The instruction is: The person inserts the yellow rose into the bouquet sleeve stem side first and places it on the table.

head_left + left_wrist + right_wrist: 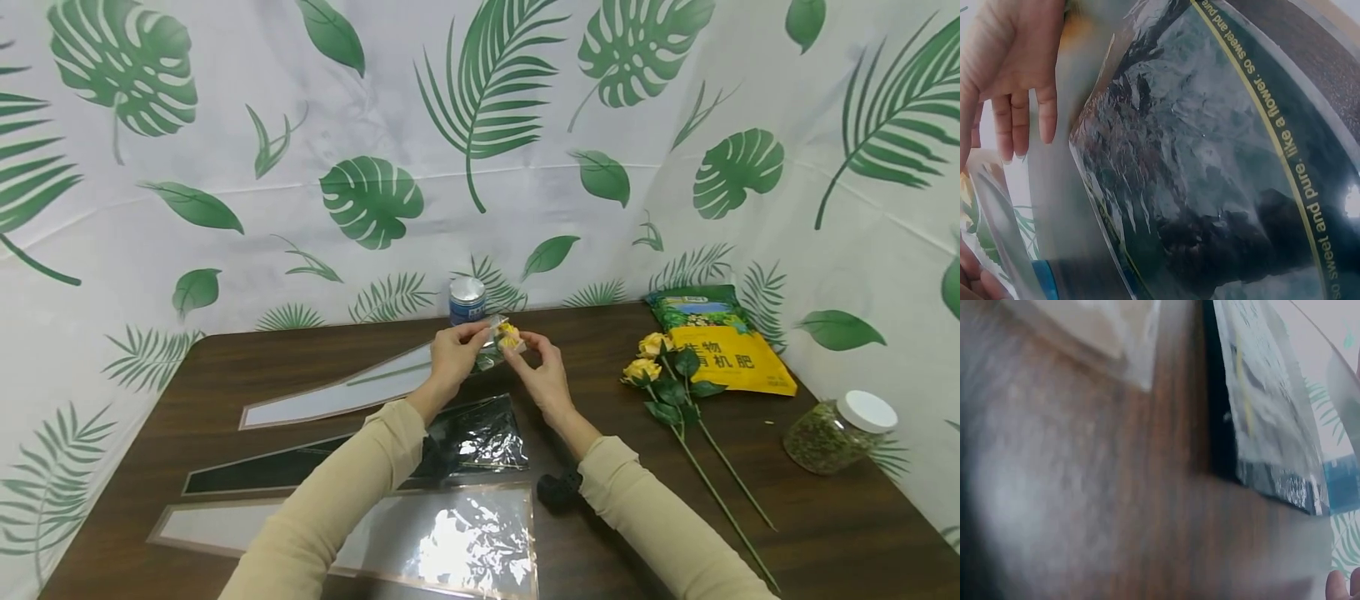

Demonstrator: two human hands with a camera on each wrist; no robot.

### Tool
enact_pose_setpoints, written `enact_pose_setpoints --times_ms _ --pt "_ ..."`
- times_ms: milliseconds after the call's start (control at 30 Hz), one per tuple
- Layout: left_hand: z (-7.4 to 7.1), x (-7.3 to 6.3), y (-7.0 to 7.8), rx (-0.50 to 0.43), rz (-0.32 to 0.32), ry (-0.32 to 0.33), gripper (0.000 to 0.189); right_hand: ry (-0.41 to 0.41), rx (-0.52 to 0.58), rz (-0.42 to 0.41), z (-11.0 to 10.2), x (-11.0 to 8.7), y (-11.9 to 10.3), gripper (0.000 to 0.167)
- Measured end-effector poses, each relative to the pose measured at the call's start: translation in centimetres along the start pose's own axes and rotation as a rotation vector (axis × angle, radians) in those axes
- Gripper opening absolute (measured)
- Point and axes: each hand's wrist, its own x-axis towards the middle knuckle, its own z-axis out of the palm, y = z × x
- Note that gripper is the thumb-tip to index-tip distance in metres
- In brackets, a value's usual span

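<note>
1. Clock directions per head view, centred on the yellow rose (510, 336).
2. Rose head sits at the mouth of the tapered sleeve (315, 405), between both hands; stem runs inside toward 8 o'clock.
3. Left hand (453, 360): 8 o'clock, thumb and index pinching the sleeve's mouth. Left wrist view: other fingers near straight.
4. Right hand (543, 373): between 4 and 5, thumb and index pinching the sleeve's edge by the rose. Other fingers: can't tell.
5. Dark sleeve (255, 472) flat on the table (585, 400), 6 to 8 o'clock; pale sleeve (420, 533) beyond it, same side.
6. Can (467, 302): 10 o'clock, near.
7. 3 o'clock: two loose roses (648, 357), yellow-green bag (727, 354) just beside. Jar (832, 433) past them, between 3 and 4.
</note>
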Motion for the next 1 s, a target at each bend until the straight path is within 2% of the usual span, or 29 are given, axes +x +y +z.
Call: enact_pose_setpoints --times_ms 200,367,533,700,800,1000 --pt "0.1 -0.1 0.0 -0.001 0.005 -0.008 0.019 -0.018 0.022 0.068 0.2 0.0 0.0 0.046" --pt "0.2 -0.2 0.0 -0.017 0.024 -0.025 0.02 -0.024 0.032 0.061 0.6 0.0 -0.4 0.038" --pt "0.4 -0.1 0.1 -0.004 0.064 -0.014 0.019 -0.044 0.048 0.077 0.9 0.0 -0.8 0.035" --pt "0.5 0.1 0.0 0.003 0.059 -0.001 0.018 -0.065 0.15 0.113 1.0 0.0 -0.7 0.035" --pt "0.4 0.0 0.0 0.017 0.052 0.005 0.018 -0.085 0.194 0.142 1.2 0.0 -0.8 0.034" --pt "0.2 0.0 -0.1 0.109 0.05 0.031 0.017 -0.146 0.169 0.225 1.2 0.4 -1.2 0.034"
